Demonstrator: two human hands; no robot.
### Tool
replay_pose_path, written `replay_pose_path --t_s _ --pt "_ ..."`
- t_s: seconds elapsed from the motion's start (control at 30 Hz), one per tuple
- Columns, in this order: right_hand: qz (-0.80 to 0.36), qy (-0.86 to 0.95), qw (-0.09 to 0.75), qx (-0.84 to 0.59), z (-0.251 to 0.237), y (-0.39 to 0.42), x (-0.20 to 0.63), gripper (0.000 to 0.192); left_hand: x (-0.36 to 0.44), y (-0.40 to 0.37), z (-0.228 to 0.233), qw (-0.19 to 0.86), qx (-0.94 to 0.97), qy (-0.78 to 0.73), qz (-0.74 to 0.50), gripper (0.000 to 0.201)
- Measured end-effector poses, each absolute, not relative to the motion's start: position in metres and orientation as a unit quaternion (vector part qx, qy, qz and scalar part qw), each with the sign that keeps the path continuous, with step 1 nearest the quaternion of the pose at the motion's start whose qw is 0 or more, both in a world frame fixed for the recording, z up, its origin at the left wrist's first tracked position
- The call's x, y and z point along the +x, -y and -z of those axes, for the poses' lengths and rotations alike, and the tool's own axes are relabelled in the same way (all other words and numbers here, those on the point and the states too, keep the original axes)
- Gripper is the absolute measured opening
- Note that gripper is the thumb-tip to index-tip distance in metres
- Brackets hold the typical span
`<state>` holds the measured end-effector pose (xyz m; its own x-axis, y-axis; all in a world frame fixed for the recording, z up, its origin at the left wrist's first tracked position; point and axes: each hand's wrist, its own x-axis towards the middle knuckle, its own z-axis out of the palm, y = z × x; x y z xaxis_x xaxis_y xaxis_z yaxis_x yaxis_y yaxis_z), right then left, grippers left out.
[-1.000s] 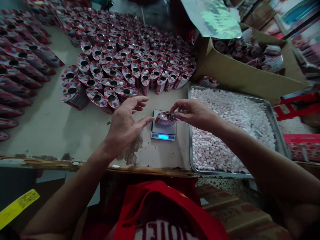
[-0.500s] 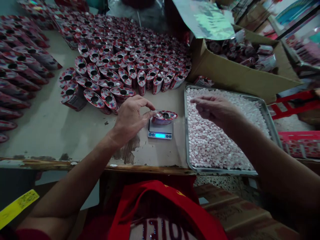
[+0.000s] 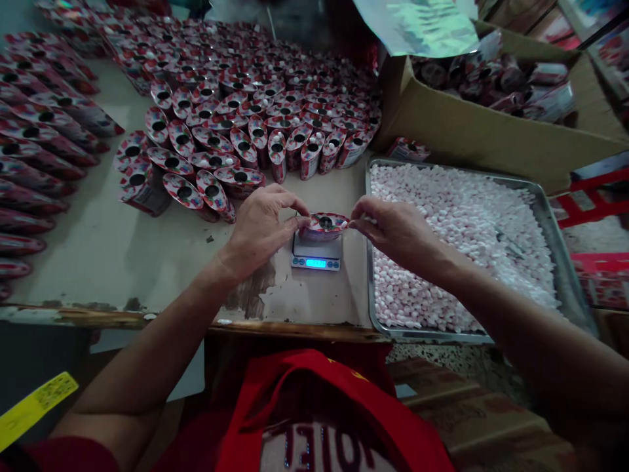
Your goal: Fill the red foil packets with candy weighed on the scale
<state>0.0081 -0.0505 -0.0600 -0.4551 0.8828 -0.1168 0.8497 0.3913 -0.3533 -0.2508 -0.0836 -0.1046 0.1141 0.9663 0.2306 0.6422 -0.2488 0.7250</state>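
Note:
A small red-and-white oval container (image 3: 323, 227) with a dark round hole in its top stands on a digital scale (image 3: 317, 252) with a lit blue display. My left hand (image 3: 263, 229) pinches the container's left end between thumb and forefinger. At its right end, my right hand (image 3: 396, 229) is closed in a pinch, with a small white candy (image 3: 344, 224) showing at the fingertips. The fingers curled into that palm are partly hidden. Under my right wrist lies a metal tray (image 3: 369, 288) heaped with white candies (image 3: 413, 288).
Many similar oval containers (image 3: 181, 190) crowd the back of the table (image 3: 171, 269), with slanted rows of packs (image 3: 29, 190) at the far left. A cardboard box (image 3: 472, 131) of packs stands behind the tray. Red crates (image 3: 599, 203) are at the right.
My right hand has moved left from above the tray to the container's right end. My left hand stays at the container. The view has shifted slightly.

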Motion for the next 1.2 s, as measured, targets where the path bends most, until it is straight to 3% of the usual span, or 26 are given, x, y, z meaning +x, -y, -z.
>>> replay_pose_path --t_s 0.33,0.47,0.6,0.67,0.77,0.87,1.03,1.2 --pt "-0.208 0.832 0.048 -0.513 0.07 0.046 -0.013 0.012 -0.233 0.073 0.108 0.23 0.722 -0.565 -0.327 0.007" --pt "-0.305 0.806 0.135 -0.489 0.069 0.039 -0.009 0.011 -0.222 0.069 0.11 0.21 0.701 -0.561 -0.387 0.005" --pt "-0.481 0.655 0.264 -0.52 0.063 0.03 0.024 0.025 -0.231 0.07 0.11 0.183 0.672 -0.563 -0.446 0.009" --pt "-0.554 0.571 0.276 -0.539 0.06 0.03 0.038 0.03 -0.236 0.071 0.111 0.189 0.677 -0.554 -0.447 0.008" --pt "-0.613 0.54 0.226 -0.531 0.057 0.037 0.037 0.021 -0.238 0.072 0.111 0.205 0.691 -0.543 -0.43 0.007" --pt "-0.608 0.603 0.19 -0.481 0.056 0.043 0.015 0.018 -0.238 0.075 0.109 0.205 0.697 -0.55 -0.412 0.018" --pt "-0.469 0.749 0.178 -0.433 0.066 0.041 -0.021 0.019 -0.255 0.079 0.108 0.218 0.7 -0.573 -0.366 0.033" --pt "-0.504 0.711 0.183 -0.454 0.072 0.039 -0.017 0.057 -0.241 0.076 0.121 0.244 0.729 -0.573 -0.283 0.064"
